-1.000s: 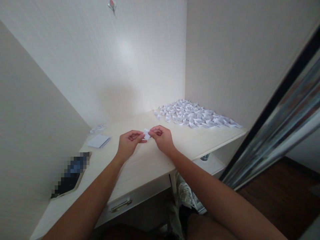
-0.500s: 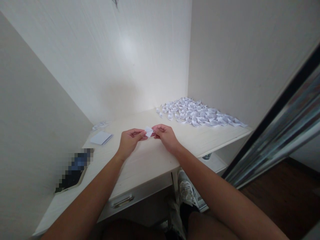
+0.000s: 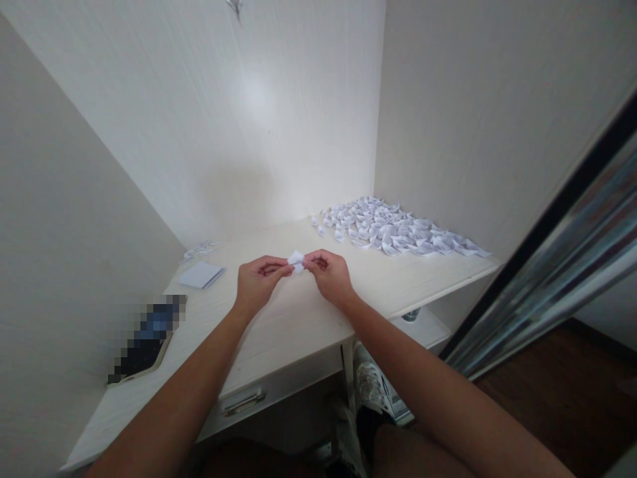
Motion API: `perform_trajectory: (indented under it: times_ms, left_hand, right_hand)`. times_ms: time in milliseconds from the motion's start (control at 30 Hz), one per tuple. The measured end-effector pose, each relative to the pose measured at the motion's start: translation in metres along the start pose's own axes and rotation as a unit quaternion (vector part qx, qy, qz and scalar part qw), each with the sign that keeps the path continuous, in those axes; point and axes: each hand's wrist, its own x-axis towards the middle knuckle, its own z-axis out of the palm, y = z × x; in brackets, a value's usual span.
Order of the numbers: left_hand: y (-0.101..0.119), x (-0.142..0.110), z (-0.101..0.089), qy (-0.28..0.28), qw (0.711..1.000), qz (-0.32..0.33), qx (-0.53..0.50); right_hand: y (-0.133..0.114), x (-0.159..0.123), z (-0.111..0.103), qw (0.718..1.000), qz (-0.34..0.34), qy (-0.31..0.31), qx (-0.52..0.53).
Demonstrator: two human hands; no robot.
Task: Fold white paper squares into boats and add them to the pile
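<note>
Between my two hands, above the middle of the desk, is a small folded piece of white paper (image 3: 296, 257). My left hand (image 3: 261, 279) pinches its left side between thumb and fingers. On the other side my right hand (image 3: 328, 272) grips the right edge with thumb and forefinger. A crease runs across the paper, with one part standing up and another below it. A large spread of small folded white paper pieces (image 3: 393, 229) covers the back right of the desk. To the left of my left hand lies a short stack of flat white paper (image 3: 202, 274).
Thin paper scraps (image 3: 200, 249) lie at the desk's back left. A phone-like device (image 3: 146, 342), its screen blurred out, rests on the left edge. White walls enclose the desk (image 3: 293, 332). Below are a drawer handle (image 3: 243, 401) and a shoe (image 3: 371, 382).
The paper between my fingers has been turned or bent slightly, so its crease now faces me. My fingertips have shifted a little on it. The view has tilted slightly.
</note>
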Motion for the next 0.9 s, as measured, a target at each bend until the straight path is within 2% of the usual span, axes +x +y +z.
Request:
perform_trajectory:
  times_ms: [300, 400, 633, 900]
  left_hand:
    - [-0.0077, 0.0012, -0.0056, -0.013, 0.991, 0.069, 0.116]
    - [-0.0081, 0.0013, -0.0051, -0.021, 0.989, 0.081, 0.121]
    - [-0.0054, -0.0001, 0.0030, -0.008, 0.999, 0.025, -0.019]
    - [-0.0005, 0.0017, 0.0036, 0.004, 0.997, -0.039, -0.068]
  right_hand:
    - [-0.0045, -0.0024, 0.0017, 1.000, -0.006, 0.011, -0.024]
    - [-0.0063, -0.0023, 0.0019, 1.000, -0.004, 0.017, -0.004]
    - [-0.0050, -0.0011, 0.0031, 0.999, 0.028, 0.012, 0.045]
    - [-0.0042, 0.0008, 0.0045, 0.995, 0.039, 0.018, 0.086]
